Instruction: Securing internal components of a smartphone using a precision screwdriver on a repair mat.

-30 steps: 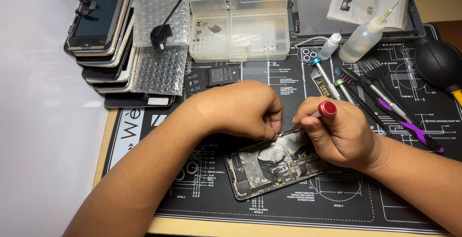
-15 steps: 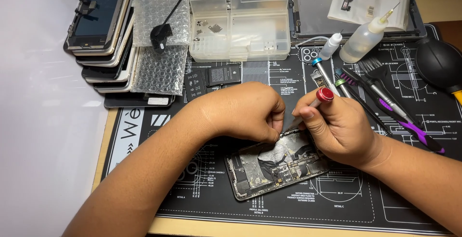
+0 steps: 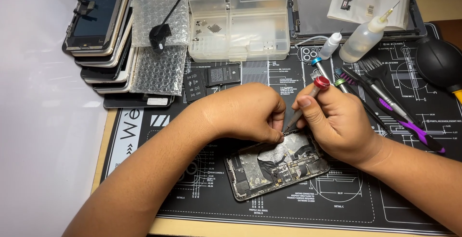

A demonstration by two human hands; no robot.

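Between the earlier frames and now, my right hand (image 3: 337, 121) has tipped the red-capped screwdriver (image 3: 308, 103) a little more upright; my left hand (image 3: 250, 114) and the opened phone (image 3: 276, 165) have hardly shifted. That phone lies face-open on the black repair mat (image 3: 144, 136) at the middle of the worktop, tilted, its upper edge under both my hands. My right hand is closed around the screwdriver, thumb and fingers pinching the shaft, the tip down at the phone's top edge. My left hand is curled tight, fingertips pressed together on something small at that same edge; what it pinches I cannot tell. To do this well, I judge I should keep the driver square to the screw, press lightly and turn slowly so the tip does not slip onto the board, while the left hand steadies the frame. Spare screwdrivers (image 3: 385, 102) lie just right of my hand, and the clear parts box (image 3: 236, 20) sits behind.
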